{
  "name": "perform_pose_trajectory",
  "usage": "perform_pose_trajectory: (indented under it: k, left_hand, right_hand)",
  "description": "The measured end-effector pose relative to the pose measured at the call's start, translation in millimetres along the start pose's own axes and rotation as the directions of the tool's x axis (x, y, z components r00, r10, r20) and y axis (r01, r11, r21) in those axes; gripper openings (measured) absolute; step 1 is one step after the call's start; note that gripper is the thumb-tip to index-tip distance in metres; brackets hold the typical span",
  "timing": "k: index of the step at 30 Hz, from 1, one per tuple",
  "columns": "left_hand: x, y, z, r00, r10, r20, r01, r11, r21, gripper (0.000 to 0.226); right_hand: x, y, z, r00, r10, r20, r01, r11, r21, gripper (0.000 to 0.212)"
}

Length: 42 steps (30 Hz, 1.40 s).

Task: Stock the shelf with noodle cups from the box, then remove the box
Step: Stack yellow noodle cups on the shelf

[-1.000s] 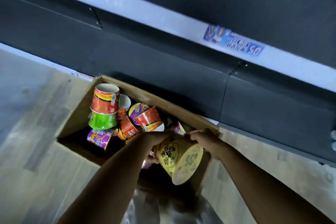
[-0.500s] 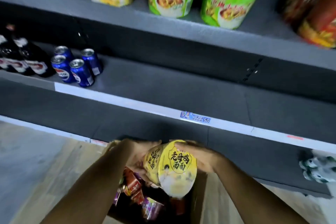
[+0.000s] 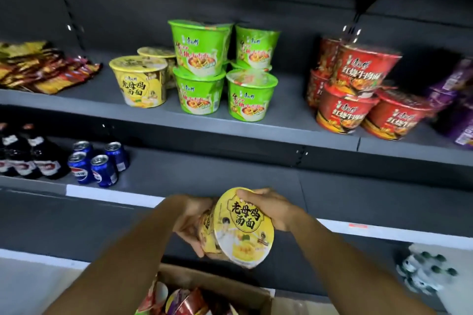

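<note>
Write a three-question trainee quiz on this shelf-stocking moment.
1. True or false: the left hand and the right hand both hold the yellow noodle cup.
2. On the upper shelf, which cups stand just right of the yellow cups? A red, B green, C purple.
3. Fill in: the blue cans stand one shelf ____ the noodle cups on display.

Key: 1 true. 2 B, the green cups. 3 below.

Dim, soft, edges blurred and warped
</note>
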<state>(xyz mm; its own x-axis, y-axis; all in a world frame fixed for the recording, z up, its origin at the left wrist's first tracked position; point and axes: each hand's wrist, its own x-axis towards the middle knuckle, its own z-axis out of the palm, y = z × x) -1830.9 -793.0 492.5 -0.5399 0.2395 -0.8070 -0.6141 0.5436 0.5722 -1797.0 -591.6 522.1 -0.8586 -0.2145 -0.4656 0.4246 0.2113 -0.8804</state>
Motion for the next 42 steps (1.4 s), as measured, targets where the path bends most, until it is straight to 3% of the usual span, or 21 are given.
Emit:
perform_pose_trajectory:
  k: [5, 8, 10, 12, 15, 19, 23, 25, 28, 32, 36, 38, 40, 42]
  left_hand:
    - [-36, 36, -7, 0.987, 0.158, -0.041, -0.143, 0.956, 0.257, 0.038]
    - [-59, 61, -4, 0.945, 0.318, 0.081, -0.321, 0.946, 0.034, 0.052]
    - [-72, 76, -8, 0.918, 0.388, 0.079, -0.384, 0.921, -0.063, 0.055]
    - [-85, 83, -17, 0.895, 0.436, 0.097, -0.429, 0.899, -0.088, 0.058]
    - [-103, 85, -43, 0.827, 0.529, 0.189, -0.504, 0.848, -0.167, 0.061]
    - [-120, 79, -87, 0.712, 0.573, 0.406, -0.537, 0.816, -0.211, 0.092]
    - [-129, 77, -124, 0.638, 0.567, 0.521, -0.600, 0.790, -0.125, 0.100]
    - [-132, 74, -139, 0.641, 0.583, 0.499, -0.630, 0.771, -0.092, 0.102]
    - [-135, 69, -158, 0.662, 0.626, 0.413, -0.642, 0.757, -0.118, 0.103]
    - [-138, 59, -185, 0.658, 0.651, 0.378, -0.659, 0.741, -0.129, 0.116]
    - [-143, 58, -203, 0.673, 0.680, 0.291, -0.676, 0.725, -0.131, 0.106]
    - [-145, 59, -211, 0.676, 0.698, 0.236, -0.686, 0.713, -0.145, 0.108]
    - [-152, 62, -217, 0.686, 0.704, 0.187, -0.698, 0.708, -0.108, 0.109]
    - [-160, 65, -222, 0.691, 0.711, 0.130, -0.708, 0.702, -0.077, 0.104]
  right_hand:
    - [-15, -36, -14, 0.998, -0.067, -0.019, 0.067, 0.998, -0.011, 0.034]
    - [-17, -59, -14, 0.992, -0.127, -0.019, 0.128, 0.991, 0.030, 0.033]
    - [-16, -77, -12, 0.988, -0.154, -0.027, 0.155, 0.985, 0.070, 0.038]
    - [-13, -93, -9, 0.987, -0.162, -0.023, 0.163, 0.981, 0.106, 0.047]
    - [-7, -115, -1, 0.985, -0.171, -0.021, 0.172, 0.968, 0.180, 0.040]
    - [4, -143, 16, 0.986, -0.163, -0.045, 0.169, 0.971, 0.169, 0.049]
    - [13, -170, 39, 0.992, -0.116, -0.043, 0.118, 0.991, 0.063, 0.084]
    - [17, -181, 55, 0.994, -0.103, -0.020, 0.104, 0.995, 0.013, 0.075]
    - [13, -200, 79, 0.981, -0.177, -0.074, 0.168, 0.980, -0.107, 0.035]
    - [17, -219, 100, 0.953, -0.283, -0.106, 0.273, 0.957, -0.103, 0.023]
    - [14, -242, 116, 0.948, -0.282, -0.149, 0.237, 0.935, -0.263, 0.039]
    - [9, -257, 124, 0.953, -0.266, -0.148, 0.207, 0.922, -0.326, 0.058]
    - [2, -272, 134, 0.960, -0.256, -0.114, 0.189, 0.892, -0.409, 0.074]
    - [-4, -285, 143, 0.971, -0.236, -0.044, 0.189, 0.863, -0.468, 0.073]
